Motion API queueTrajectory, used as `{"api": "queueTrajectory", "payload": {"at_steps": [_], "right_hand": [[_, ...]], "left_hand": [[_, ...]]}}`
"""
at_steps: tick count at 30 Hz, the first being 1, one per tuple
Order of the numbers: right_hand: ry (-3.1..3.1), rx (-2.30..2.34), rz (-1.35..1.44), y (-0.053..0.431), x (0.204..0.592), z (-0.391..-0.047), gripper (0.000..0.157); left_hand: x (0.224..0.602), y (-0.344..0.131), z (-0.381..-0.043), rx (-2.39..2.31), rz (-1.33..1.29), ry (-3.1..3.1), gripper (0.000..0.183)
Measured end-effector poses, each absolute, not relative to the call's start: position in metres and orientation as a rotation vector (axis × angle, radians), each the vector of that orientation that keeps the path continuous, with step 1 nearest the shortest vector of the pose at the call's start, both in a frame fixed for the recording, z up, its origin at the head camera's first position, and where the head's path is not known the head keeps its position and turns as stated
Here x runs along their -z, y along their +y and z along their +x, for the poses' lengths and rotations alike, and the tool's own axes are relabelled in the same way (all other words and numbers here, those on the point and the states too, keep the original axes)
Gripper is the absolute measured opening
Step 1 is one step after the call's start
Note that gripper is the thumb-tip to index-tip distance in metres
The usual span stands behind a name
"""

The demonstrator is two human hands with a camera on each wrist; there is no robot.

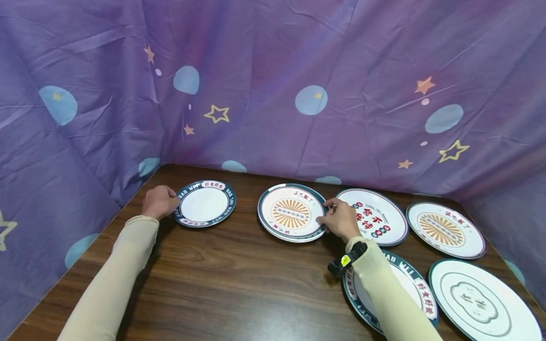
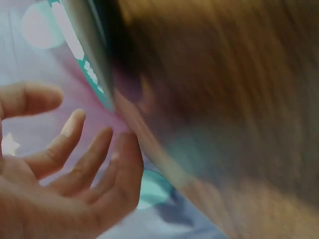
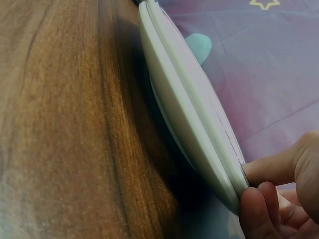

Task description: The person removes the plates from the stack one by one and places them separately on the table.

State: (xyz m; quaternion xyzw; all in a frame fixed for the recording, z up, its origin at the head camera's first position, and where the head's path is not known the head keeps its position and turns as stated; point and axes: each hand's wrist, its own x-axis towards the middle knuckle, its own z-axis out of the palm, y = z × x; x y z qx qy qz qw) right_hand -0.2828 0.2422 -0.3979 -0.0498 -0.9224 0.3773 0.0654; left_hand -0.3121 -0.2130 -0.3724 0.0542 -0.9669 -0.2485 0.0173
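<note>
At the left rim of a small white plate with a dark teal patterned border [image 1: 204, 203] is my left hand [image 1: 159, 202]. The left wrist view shows its fingers loosely bent, with a gap between them and the plate's edge. My right hand [image 1: 342, 219] pinches the right rim of a white plate with an orange sunburst print [image 1: 291, 213], which lies stacked on a teal-rimmed plate. In the right wrist view the stacked plates [image 3: 194, 114] appear edge-on, one rim directly over the other, with thumb and fingers [image 3: 256, 211] at the near edge.
Right of my right hand lie a plate with red lettering [image 1: 375, 215] and another sunburst plate [image 1: 445, 230]. Closer in are a large teal-bordered plate [image 1: 422, 293], partly under my right forearm, and a white plate with a grey emblem [image 1: 482, 303]. A purple cloth [image 1: 256, 94] hangs behind the wooden table [image 1: 222, 284].
</note>
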Motion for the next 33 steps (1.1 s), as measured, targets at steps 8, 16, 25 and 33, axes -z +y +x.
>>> {"api": "queueTrajectory", "payload": {"at_steps": [8,16,25,33], "right_hand": [[-2.783,-1.119,-0.172,0.24,0.397,-0.283,0.046],[-2.781,-1.121,-0.175,0.24,0.394,-0.284,0.047],[-2.808,-1.108,-0.199,0.239,0.393,-0.284,0.047],[-2.789,-1.127,-0.192,0.237,0.395,-0.278,0.048]], "left_hand": [[0.361,-0.176,-0.31,0.79,0.09,-2.898,0.031],[0.362,-0.128,-0.311,1.305,-0.048,-2.785,0.024],[0.379,-0.081,-0.307,1.667,-0.075,-2.669,0.017],[0.387,-0.053,-0.304,1.782,-0.093,-2.728,0.014]]}}
